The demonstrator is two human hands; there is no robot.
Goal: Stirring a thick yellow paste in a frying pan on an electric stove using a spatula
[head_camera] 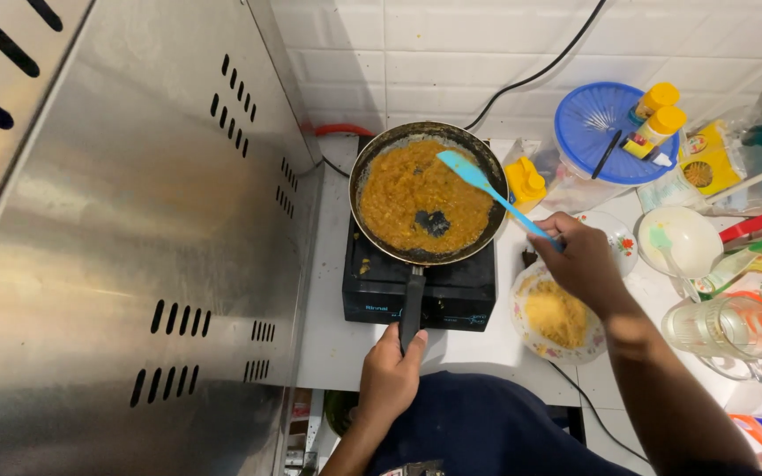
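Nearest to the camera is the dark blue clothing of the person, low in the frame. Just above it the left hand [390, 375] is closed around the end of the black pan handle [412, 304], with the thumb lying along the side. To the right, the right hand [586, 260] is closed on the thin stem of a light blue spatula [487, 189], and it hangs over a flowered plate [557, 317] with a heap of yellow shreds. The clear glass mug [725, 330] stands near the forearm, on the right.

Further away, the frying pan [428, 192] sits on a black single-burner stove [421, 282]. It is filled with a thick orange-brown mixture [407, 189], with one dark bare spot near the middle. The blade of the spatula is raised over the right part of the pan, and I cannot tell if it touches the food.

Behind are a yellow bottle [526, 181], a white bowl [681, 238], a blue lid [610, 132] with two yellow-capped bottles on it, and the white tiled wall [451, 53]. A big steel panel [125, 229] fills the left side.

My judgement on risks: the pan is quite full, so a strong stroke could push the mixture over the rim onto the stove. The dark spot suggests that the food may burn there. Also the right forearm could knock the mug or the plate, because they are very near.
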